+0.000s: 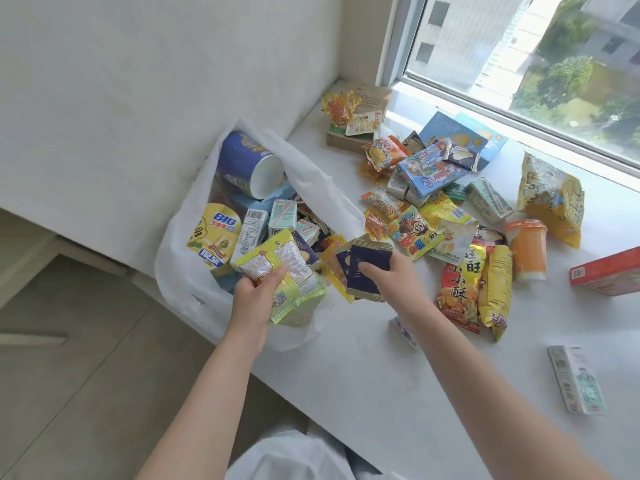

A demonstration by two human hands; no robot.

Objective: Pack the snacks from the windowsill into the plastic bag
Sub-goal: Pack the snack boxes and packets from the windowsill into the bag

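Observation:
A white plastic bag [180, 271] lies open at the left end of the white windowsill [363, 368], holding a blue tube, a yellow cup and several cartons. My left hand [256, 292] grips a yellow-green snack packet [287, 268] over the bag's mouth. My right hand [391, 275] holds dark blue sachets with gold edges [367, 261] at the bag's right rim. Several loose snacks lie to the right: a red packet [457, 289], a yellow packet [498, 289] and an orange cup [526, 251].
Farther back are a blue box [429, 171], a brown box [360, 109] and a big yellow bag [550, 199]. A red box [609, 271] and a pale carton [578, 379] lie at the right. The window runs behind; the floor drops off at the left.

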